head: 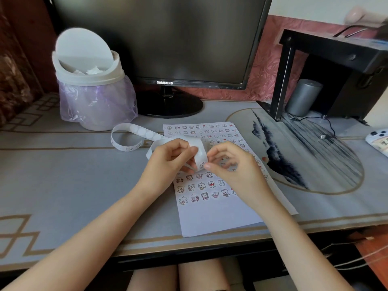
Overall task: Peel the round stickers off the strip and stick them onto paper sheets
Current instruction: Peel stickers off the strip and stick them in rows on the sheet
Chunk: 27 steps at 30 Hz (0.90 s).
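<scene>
A long white sticker strip [134, 131] curls in a loop on the table and runs to my hands. My left hand [168, 158] grips the strip's bent end above the paper sheet [218, 215]. My right hand [228, 164] pinches at a round sticker [202, 164] on that bent end with thumb and forefinger. The sheet lies flat in the middle of the table and carries many rows of small cartoon stickers [199, 186]. Its lower part is bare. More sheets lie under it, their edges showing at the right.
A white swing-lid bin [92, 85] with a purple bag stands at the back left. A black monitor [165, 43] is behind the sheet. At the right are a black stand [327, 59], a grey cylinder [302, 97], a cable [323, 135] and a phone [378, 141].
</scene>
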Motion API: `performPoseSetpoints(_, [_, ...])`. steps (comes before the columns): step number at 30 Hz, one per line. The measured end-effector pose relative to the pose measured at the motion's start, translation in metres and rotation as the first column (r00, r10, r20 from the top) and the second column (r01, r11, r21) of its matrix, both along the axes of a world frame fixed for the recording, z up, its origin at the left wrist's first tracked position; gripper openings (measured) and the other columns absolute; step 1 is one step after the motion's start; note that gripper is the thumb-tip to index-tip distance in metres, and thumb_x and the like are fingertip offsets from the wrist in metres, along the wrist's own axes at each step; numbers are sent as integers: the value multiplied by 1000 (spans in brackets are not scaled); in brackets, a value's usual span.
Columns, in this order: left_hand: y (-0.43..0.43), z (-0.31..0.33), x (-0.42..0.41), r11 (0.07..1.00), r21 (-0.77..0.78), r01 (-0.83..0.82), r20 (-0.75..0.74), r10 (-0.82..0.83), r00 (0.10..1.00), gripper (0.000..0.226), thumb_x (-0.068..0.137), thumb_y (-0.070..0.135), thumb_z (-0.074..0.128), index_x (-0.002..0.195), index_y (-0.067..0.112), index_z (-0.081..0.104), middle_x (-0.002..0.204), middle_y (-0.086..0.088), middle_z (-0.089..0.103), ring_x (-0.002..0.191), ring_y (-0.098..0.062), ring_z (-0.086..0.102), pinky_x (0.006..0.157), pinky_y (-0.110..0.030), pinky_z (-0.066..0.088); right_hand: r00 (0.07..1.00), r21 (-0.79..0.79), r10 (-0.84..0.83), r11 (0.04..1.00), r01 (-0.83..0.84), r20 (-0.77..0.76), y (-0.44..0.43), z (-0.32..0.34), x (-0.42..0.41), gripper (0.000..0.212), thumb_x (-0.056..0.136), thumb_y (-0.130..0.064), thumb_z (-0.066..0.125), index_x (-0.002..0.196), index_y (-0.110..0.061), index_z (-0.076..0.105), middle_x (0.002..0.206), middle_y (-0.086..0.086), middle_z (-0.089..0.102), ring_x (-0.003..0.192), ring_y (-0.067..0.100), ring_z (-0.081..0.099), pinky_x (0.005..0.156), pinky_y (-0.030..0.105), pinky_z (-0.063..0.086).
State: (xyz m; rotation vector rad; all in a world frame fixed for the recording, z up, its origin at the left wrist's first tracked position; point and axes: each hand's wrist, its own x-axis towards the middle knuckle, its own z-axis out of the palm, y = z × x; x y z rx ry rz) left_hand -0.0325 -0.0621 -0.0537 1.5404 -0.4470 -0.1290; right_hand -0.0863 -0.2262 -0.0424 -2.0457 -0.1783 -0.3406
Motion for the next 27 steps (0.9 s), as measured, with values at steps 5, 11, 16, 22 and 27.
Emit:
performPoseSetpoints(5, [0,1,-1,999,-31,-9,7,9,1000,15,93,11,56,82,1,57,67,-10,65,64,-14,63,64,-25,57,1000,102,-1,995,0,7,3,-3,5,14,79,-7,73,84,-18,66,81,-6,68,81,8,63,71,23,48])
performPoseSetpoints(11, [1,2,-2,999,-37,-11,9,11,1000,14,93,11,56,82,2,57,71,-13,64,65,-13,63,65,-25,56,999,191,37,981,-39,13,1,-7,7,15,79,-5,73,83,-18,67,81,-4,68,81,14,63,74,27,49])
performPoseSetpoints(16, [0,3,-2,999,-30,-12,6,12,1000,16,93,13,57,81,3,59,66,-2,63,67,-11,63,65,-24,56,999,217,38,975,-39,9,2,-7,7,15,79,-3,73,81,-18,68,79,-4,68,77,13,62,71,26,48])
performPoseSetpoints(22, [-1,5,-4,1000,-4,27,-27,-27,999,23,92,19,57,79,1,64,70,-5,64,70,-13,64,65,-21,55,1000,246,7,969,-12,21,1,-7,7,16,79,-2,72,81,-17,68,76,-8,69,73,6,62,65,17,47])
performPoseSetpoints(27, [0,1,-2,997,45,57,-30,-56,998,10,87,12,64,84,2,64,69,-3,67,69,-11,65,69,-23,55,1000,248,-7,969,1,25,0,-7,8,11,80,-2,71,84,-13,69,78,-4,69,72,7,62,60,18,48])
